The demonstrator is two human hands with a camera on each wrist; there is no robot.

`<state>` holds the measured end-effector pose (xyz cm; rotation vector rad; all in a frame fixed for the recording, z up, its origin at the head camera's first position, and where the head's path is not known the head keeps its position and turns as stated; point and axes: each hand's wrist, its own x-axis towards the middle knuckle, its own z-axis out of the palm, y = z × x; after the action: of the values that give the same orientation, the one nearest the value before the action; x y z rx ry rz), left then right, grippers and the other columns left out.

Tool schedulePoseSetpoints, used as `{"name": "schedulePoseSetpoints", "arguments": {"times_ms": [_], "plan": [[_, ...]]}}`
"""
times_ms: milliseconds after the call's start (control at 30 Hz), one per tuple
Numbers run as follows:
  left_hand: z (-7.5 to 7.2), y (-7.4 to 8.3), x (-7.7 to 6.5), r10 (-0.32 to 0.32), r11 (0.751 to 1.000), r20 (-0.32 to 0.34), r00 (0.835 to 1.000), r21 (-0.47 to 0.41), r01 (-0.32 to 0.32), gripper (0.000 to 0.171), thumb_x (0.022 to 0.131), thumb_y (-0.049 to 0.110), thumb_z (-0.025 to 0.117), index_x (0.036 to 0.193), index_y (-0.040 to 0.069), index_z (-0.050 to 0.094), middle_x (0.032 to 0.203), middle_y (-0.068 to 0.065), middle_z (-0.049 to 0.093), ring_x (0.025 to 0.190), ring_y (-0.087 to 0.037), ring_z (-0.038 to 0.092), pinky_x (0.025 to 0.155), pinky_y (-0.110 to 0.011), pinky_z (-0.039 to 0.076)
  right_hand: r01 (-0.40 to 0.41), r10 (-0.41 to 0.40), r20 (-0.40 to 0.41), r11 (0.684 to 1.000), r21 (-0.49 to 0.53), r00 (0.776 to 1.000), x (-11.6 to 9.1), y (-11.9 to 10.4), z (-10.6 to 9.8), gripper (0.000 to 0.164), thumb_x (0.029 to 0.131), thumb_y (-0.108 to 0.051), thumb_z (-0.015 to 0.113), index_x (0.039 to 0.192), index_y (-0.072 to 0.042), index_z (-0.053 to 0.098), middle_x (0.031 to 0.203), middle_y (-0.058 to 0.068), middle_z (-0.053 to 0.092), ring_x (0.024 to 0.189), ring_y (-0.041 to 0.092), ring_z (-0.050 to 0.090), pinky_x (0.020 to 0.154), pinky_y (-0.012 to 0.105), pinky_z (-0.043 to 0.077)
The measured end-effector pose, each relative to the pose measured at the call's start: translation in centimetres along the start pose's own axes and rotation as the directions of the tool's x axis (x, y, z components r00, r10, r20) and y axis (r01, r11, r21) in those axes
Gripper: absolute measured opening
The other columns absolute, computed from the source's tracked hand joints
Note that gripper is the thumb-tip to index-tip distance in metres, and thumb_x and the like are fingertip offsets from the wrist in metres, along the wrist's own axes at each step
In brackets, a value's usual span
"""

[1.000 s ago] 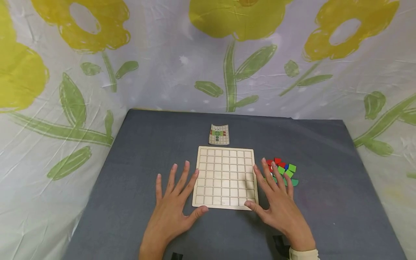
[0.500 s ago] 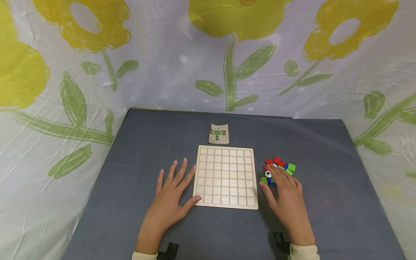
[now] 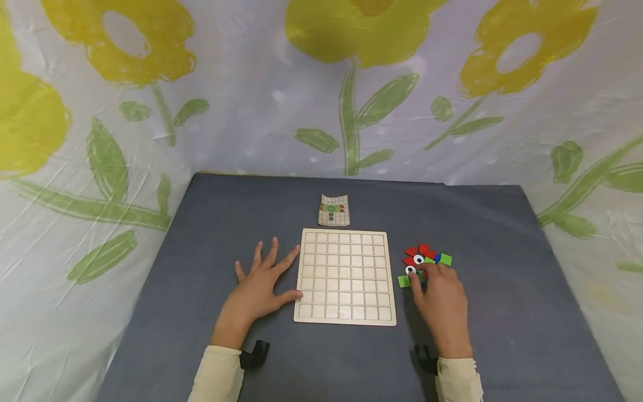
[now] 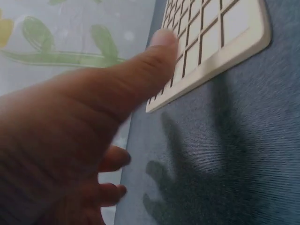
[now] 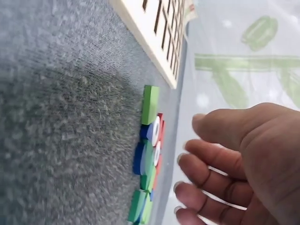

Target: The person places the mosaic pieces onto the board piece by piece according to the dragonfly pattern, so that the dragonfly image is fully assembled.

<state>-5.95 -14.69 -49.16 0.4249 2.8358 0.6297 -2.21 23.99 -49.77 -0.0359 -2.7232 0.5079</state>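
A pale wooden board point(image 3: 346, 322) with a grid of square recesses lies on the dark table. My left hand point(image 3: 256, 296) is beside its left edge, fingers spread; in the left wrist view the thumb point(image 4: 140, 75) overlaps the board's rim. Over a pile of small coloured pieces on the right is my right hand point(image 3: 442, 301), its fingers bent above them. Around its fingertips show a green block point(image 5: 150, 104), two white eye discs, one of them a disc point(image 3: 418, 259) beside red pieces point(image 3: 424, 248). The hand hides part of the pile. Nothing shows between thumb and fingers.
Behind the board lies a small card point(image 3: 334, 210) with a gridded picture in green and red. A pale cloth point(image 3: 241, 111) painted with yellow flowers hangs round the table point(image 3: 241, 218). Black straps point(image 3: 255, 354) are on both wrists.
My right hand has moved right from the board's edge to the pile, its fingers going from spread to bent. My left hand has drawn slightly left and stays spread.
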Motion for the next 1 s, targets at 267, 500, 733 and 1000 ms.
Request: {"name": "schedulePoseSetpoints", "arguments": {"times_ms": [267,500,733,1000], "plan": [[0.2,-0.9,1.2,-0.041,0.999,0.077,0.996,-0.023,0.043,0.107,0.081,0.056,0.086,0.169,0.038,0.028,0.177,-0.017,0.007,0.160,-0.051,-0.004,0.105,-0.094,0.001,-0.054,0.057,0.081,0.998,-0.044,0.995,0.5,0.2,1.1,0.027,0.090,-0.021,0.084,0.104,0.001,0.078,0.091,0.016,0.067,0.093,0.042,0.064,0.072,0.061,0.055],[0.5,-0.7,2.0,-0.055,0.998,0.108,0.993,-0.022,0.058,0.104,0.079,0.053,0.087,0.167,0.037,0.033,0.177,-0.014,0.005,0.161,-0.049,-0.007,0.103,-0.095,-0.003,-0.073,0.081,0.116,0.994,-0.076,0.990,0.9,0.2,1.4,0.031,0.089,-0.024,0.086,0.102,0.003,0.077,0.094,0.020,0.069,0.092,0.044,0.066,0.072,0.061,0.056],[0.4,-0.4,2.1,-0.062,0.998,0.126,0.990,-0.007,0.063,0.102,0.080,0.053,0.086,0.166,0.040,0.033,0.177,-0.015,0.003,0.160,-0.051,-0.007,0.103,-0.095,-0.002,-0.099,0.110,0.135,0.992,-0.083,0.985,1.5,0.1,1.5,0.031,0.089,-0.024,0.085,0.099,0.004,0.075,0.092,0.020,0.069,0.086,0.044,0.066,0.068,0.061,0.056],[0.6,-0.5,2.2,-0.071,0.997,0.135,0.988,-0.001,0.072,0.101,0.080,0.052,0.086,0.166,0.042,0.034,0.177,-0.015,0.002,0.160,-0.050,-0.008,0.103,-0.095,-0.003,-0.084,0.099,0.149,0.991,-0.103,0.984,2.0,-0.2,1.8,0.025,0.083,-0.019,0.076,0.070,-0.005,0.061,0.068,0.011,0.057,0.067,0.035,0.057,0.050,0.049,0.048]]}}
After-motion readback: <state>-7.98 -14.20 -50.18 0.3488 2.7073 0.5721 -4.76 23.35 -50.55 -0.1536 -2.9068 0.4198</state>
